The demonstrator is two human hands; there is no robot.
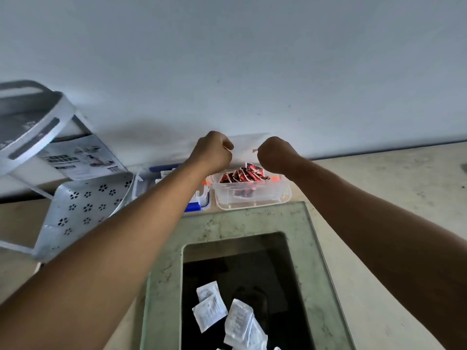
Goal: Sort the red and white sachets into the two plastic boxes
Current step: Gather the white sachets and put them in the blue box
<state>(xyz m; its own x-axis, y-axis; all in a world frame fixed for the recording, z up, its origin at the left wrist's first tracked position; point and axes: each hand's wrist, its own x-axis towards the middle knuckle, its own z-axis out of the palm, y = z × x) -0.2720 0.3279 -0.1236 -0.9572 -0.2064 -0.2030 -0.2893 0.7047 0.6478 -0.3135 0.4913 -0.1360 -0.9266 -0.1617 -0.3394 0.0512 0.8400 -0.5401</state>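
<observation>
your left hand (213,150) and right hand (274,154) are curled into fists above the boxes, contents not discernible; red sachets (242,174) fill the clear box (252,198) on the counter (379,188), white sachets (227,314) remain unsorted in the dark recess (242,261), blue-latched box (199,202) mostly hidden.

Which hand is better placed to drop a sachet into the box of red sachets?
Right, probably. The right hand hovers fisted directly over the clear box of red sachets; the left hand sits toward the blue-latched box.
</observation>
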